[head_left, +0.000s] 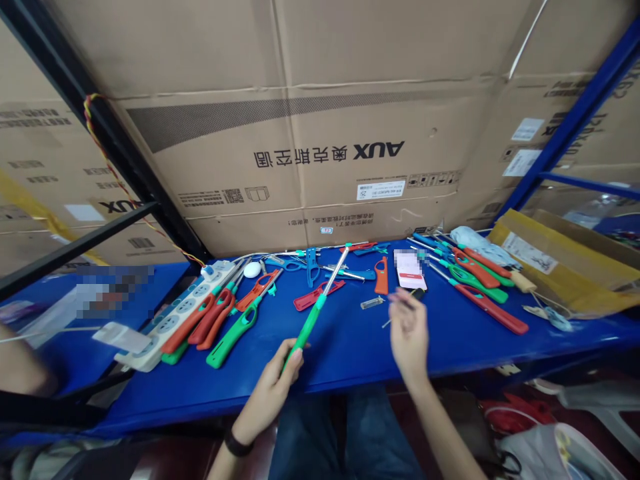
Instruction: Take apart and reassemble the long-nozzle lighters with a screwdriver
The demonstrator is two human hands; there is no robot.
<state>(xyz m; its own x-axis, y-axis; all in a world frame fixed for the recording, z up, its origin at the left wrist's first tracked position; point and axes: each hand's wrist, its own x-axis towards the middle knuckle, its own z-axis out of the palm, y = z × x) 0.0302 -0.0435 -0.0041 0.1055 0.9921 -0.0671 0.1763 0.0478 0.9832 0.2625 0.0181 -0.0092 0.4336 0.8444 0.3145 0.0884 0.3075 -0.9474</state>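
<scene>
My left hand (283, 373) is wrapped round the green handle of a long-necked lighter (311, 319), whose metal tube points up and away. To the right, my right hand (410, 333) is closed, slightly blurred, on what looks like a small screwdriver (417, 293) with a dark handle; its thin shaft sticks out to the left. Between the hands, on the blue table, lie a small clear lighter tank (371, 303) and an orange handle shell (381, 275). A red handle shell (320, 295) lies behind the held lighter.
Lighters rest against a white power strip (185, 313) on the left, including a green lighter (233, 337). More lighters (475, 273) lie on the right, near a phone (411, 270) and an open carton (550, 260). Cardboard (320, 120) walls the back. Another person's arm (20, 363) shows at left.
</scene>
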